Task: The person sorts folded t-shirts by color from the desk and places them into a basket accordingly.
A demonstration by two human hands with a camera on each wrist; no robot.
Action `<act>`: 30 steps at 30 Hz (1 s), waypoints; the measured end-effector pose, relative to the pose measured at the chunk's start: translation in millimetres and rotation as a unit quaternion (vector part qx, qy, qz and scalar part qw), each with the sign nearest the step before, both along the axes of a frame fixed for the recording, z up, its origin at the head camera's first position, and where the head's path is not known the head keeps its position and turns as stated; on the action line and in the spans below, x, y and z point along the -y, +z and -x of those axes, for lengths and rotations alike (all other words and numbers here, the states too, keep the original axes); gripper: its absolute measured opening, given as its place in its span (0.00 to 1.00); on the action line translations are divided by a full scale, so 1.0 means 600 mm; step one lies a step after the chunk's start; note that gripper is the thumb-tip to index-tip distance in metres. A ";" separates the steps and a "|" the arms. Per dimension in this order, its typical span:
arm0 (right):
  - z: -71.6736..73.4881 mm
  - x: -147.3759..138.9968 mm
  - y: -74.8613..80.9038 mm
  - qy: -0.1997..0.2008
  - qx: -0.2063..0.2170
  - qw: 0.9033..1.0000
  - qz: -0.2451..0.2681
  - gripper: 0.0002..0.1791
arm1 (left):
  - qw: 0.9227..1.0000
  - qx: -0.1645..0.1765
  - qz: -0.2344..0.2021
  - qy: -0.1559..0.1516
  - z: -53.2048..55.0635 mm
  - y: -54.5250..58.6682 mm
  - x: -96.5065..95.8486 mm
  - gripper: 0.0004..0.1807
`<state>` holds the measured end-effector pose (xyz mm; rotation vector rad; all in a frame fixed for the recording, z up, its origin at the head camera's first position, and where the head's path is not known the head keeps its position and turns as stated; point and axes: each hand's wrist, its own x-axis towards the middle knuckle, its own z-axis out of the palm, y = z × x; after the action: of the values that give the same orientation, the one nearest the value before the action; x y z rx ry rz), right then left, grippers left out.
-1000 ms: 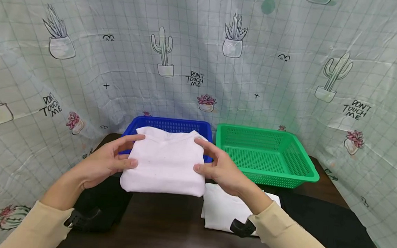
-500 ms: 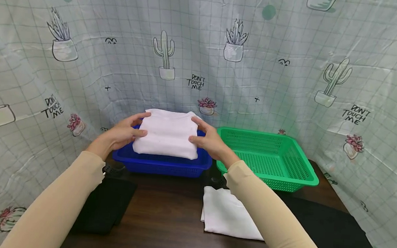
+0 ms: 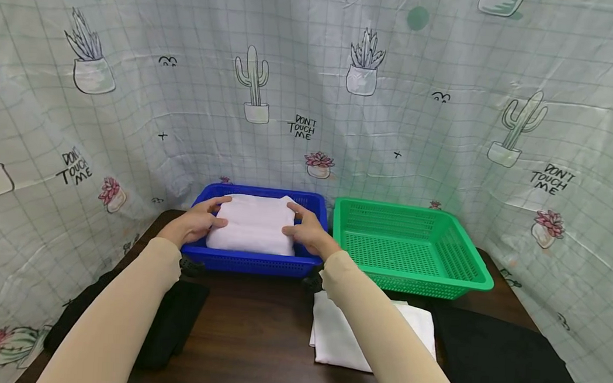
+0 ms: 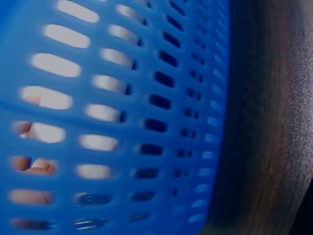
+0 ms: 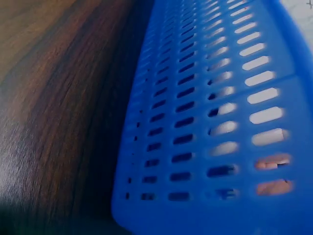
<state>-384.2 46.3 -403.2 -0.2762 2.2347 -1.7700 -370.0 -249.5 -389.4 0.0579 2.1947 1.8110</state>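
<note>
A folded white garment point(image 3: 254, 223) lies low inside the blue basket point(image 3: 260, 265), a little left of the table's middle in the head view. My left hand point(image 3: 195, 223) grips its left side, thumb on top near the edge. On the opposite side my right hand point(image 3: 306, 229) pinches it the same way. Both wrist views look through the slotted wall of the blue basket point(image 4: 161, 112); white cloth point(image 5: 266, 115) and parts of the fingers point(image 5: 274, 188) show through the slots.
To the right stands a green basket point(image 3: 412, 280) with nothing in it. Another folded white garment point(image 3: 340, 334) lies partly under my right forearm. Dark folded cloth point(image 3: 502, 356) is at the right, and more black cloth point(image 3: 172, 324) at the left. A patterned curtain point(image 3: 292, 85) hangs behind.
Both hands have carried the white garment forward and lowered it into the blue basket, from above the table and then over the rim. The other cloths stay where they were.
</note>
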 end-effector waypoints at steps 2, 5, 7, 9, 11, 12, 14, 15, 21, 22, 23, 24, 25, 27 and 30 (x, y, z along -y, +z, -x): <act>0.002 0.005 -0.006 -0.001 0.002 1.000 -0.013 0.44 | 1.000 0.003 -0.004 0.004 0.002 -0.006 -0.002 0.44; 0.004 0.012 -0.013 0.002 0.006 1.000 -0.024 0.43 | 1.000 0.008 -0.004 0.010 0.005 -0.014 -0.005 0.43; 0.006 0.015 -0.019 0.006 0.003 0.999 -0.040 0.42 | 1.000 0.014 0.002 0.012 0.008 -0.018 -0.007 0.43; 0.007 0.016 -0.023 0.009 -0.005 0.998 -0.061 0.41 | 1.000 0.021 0.016 0.012 0.010 -0.020 -0.009 0.42; 0.008 0.016 -0.025 0.014 -0.015 0.997 -0.080 0.40 | 0.999 0.025 0.037 0.012 0.012 -0.021 -0.010 0.42; 0.009 0.016 -0.026 0.017 -0.018 0.996 -0.087 0.39 | 0.999 0.027 0.045 0.012 0.012 -0.021 -0.011 0.42; 0.010 0.016 -0.027 0.020 -0.023 0.994 -0.101 0.39 | 0.997 0.031 0.066 0.012 0.014 -0.021 -0.012 0.42; 0.011 0.016 -0.028 0.020 -0.023 0.994 -0.108 0.39 | 0.997 0.032 0.075 0.010 0.015 -0.022 -0.013 0.41; 0.014 0.020 -0.027 0.016 -0.012 0.985 -0.169 0.38 | 0.989 0.040 0.144 -0.004 0.020 -0.025 -0.010 0.41; 0.015 0.021 -0.027 0.016 -0.011 0.983 -0.182 0.38 | 0.987 0.042 0.156 -0.006 0.020 -0.026 -0.009 0.41; 0.015 0.021 -0.028 0.017 -0.009 0.981 -0.195 0.38 | 0.985 0.042 0.167 -0.012 0.021 -0.028 -0.008 0.41; 0.016 0.022 -0.029 0.018 -0.005 0.978 -0.207 0.38 | 0.983 0.042 0.177 -0.016 0.022 -0.030 -0.007 0.41; 0.017 0.023 -0.029 0.020 -0.003 0.975 -0.222 0.39 | 0.982 0.043 0.185 -0.020 0.023 -0.032 -0.007 0.41; 0.019 0.024 -0.032 0.029 -0.004 0.967 -0.251 0.39 | 0.978 0.041 0.205 -0.026 0.024 -0.036 -0.006 0.40; 0.023 0.027 -0.038 0.046 -0.006 0.957 -0.285 0.39 | 0.970 0.035 0.237 -0.033 0.023 -0.040 -0.006 0.39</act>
<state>-398.0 30.1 -426.3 -0.2575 2.5704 -1.0112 -383.6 -245.7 -413.6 -0.0327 2.4762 1.1937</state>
